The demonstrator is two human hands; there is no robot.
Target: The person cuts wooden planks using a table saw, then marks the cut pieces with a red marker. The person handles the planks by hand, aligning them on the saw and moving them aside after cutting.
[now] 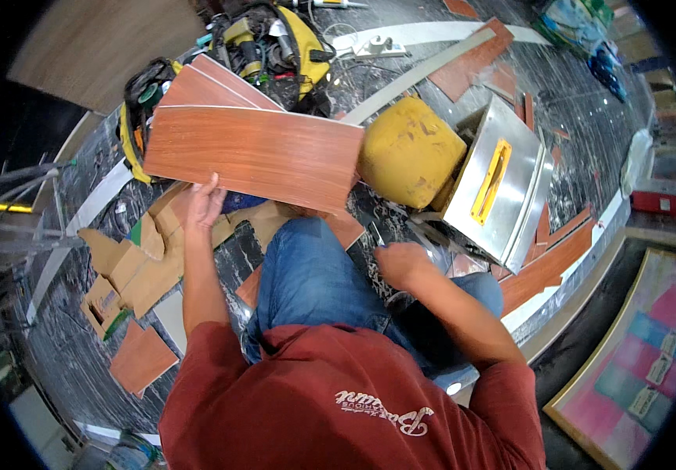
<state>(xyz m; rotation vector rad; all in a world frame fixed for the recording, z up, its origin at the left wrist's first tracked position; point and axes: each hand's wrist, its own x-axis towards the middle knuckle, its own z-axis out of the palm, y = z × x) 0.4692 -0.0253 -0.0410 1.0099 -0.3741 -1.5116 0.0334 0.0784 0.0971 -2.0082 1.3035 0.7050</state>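
My left hand [206,202] grips the lower edge of a reddish-brown wood-look plank [255,153], with the thumb and fingers pinching it. The plank is raised and tilted, its broad face toward me, and its far side overlaps other planks [204,86] of the same colour. Closed near my right knee, my right hand [402,264] is apart from the plank. From its fingers sticks a thin, pale-tipped tool [375,233], whose kind I cannot make out. My jeans-covered leg [310,270] is bent between the two hands.
A yellow-and-black tool bag [306,51] lies beyond the planks. Right of them are a scuffed yellow block-like thing [412,153] and a metal-topped machine [522,188] with a yellow slotted plate. Torn cardboard [150,274], plank offcuts [142,360] and a white power strip [381,47] lie around.
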